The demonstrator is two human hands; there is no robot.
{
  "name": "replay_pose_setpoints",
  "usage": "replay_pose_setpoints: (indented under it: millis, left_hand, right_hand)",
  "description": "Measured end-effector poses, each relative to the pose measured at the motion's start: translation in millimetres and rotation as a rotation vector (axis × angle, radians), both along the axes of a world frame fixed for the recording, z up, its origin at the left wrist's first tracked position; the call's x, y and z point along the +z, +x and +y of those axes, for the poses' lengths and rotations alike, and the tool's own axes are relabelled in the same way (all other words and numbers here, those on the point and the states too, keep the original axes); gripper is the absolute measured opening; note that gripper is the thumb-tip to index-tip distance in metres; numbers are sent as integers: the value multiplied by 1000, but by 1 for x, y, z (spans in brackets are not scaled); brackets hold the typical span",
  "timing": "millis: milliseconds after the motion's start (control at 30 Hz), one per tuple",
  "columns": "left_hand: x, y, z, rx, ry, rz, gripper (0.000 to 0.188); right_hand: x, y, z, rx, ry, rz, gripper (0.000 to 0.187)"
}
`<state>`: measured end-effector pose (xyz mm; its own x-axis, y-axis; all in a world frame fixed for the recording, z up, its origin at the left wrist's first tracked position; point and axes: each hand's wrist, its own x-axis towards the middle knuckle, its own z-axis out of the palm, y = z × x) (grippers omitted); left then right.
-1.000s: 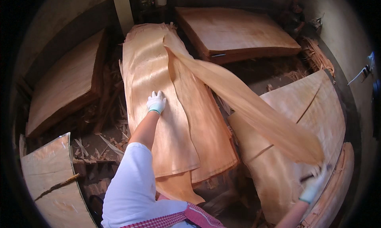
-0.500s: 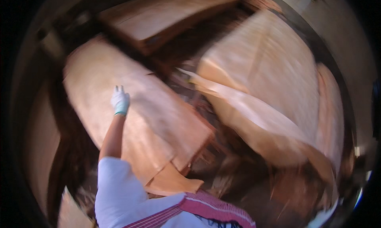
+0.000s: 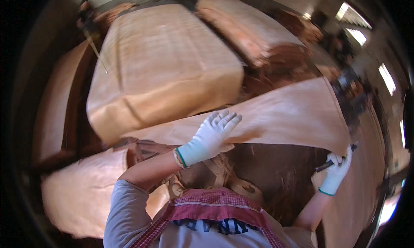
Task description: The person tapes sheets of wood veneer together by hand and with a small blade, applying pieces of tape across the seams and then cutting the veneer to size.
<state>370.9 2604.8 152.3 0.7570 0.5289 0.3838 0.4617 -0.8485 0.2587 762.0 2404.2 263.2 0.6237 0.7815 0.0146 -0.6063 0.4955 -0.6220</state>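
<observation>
A long, thin sheet of wood veneer [image 3: 293, 112] spans the middle, wide at its right end and narrowing to the left. My left hand [image 3: 211, 133], in a white glove with a green cuff, lies over it with fingers spread. Whether the palm presses on the sheet I cannot tell. At the right, my gloved right hand [image 3: 338, 172] is closed around a dark-handled tool [image 3: 324, 166] at the sheet's lower right corner. Its fingers seem to pinch that corner too. The tool's working end is not clear.
A big veneer stack [image 3: 172, 45] stands just beyond the sheet. Further stacks lie at the back right [image 3: 250, 25], far left [image 3: 58, 105], lower left [image 3: 86, 189] and right edge [image 3: 358, 196]. Torn veneer scraps [image 3: 220, 168] litter the dark floor by my feet.
My view has swung round to the right. My left hand has gone from above the left stack to the loose veneer sheet. My right hand, unseen before, now shows with the tool.
</observation>
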Motion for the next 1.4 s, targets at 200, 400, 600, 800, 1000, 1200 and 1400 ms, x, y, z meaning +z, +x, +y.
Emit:
replay_pose_setpoints:
  millis: [200, 400, 600, 800, 1000, 1200, 1400]
  left_hand:
    - [-43, 237, -27, -369, -593, 325, 33]
    - [-109, 386, -33, -714, -494, -153, 26]
    - [-70, 637, -113, -1008, -623, -101, 24]
    - [2, 804, -222, -1319, -901, -35, 26]
    - [80, 946, -337, -1480, -757, -115, 31]
    - [129, 1060, -507, -1711, -882, -285, 30]
    - [155, 1160, -736, -1893, -492, -501, 28]
  right_hand:
    - [-20, 77, -92, -735, -305, -248, 27]
    - [-97, 115, -184, -559, 295, 35, 58]
    - [-152, 160, -288, -1043, -75, 69, 52]
    - [-227, 149, -315, -1227, -407, 382, 30]
    - [-239, 153, -340, -1574, -732, 553, 22]
    - [-257, 150, -348, -1861, -666, 752, 19]
    - [-262, 171, -395, -2202, -585, 790, 33]
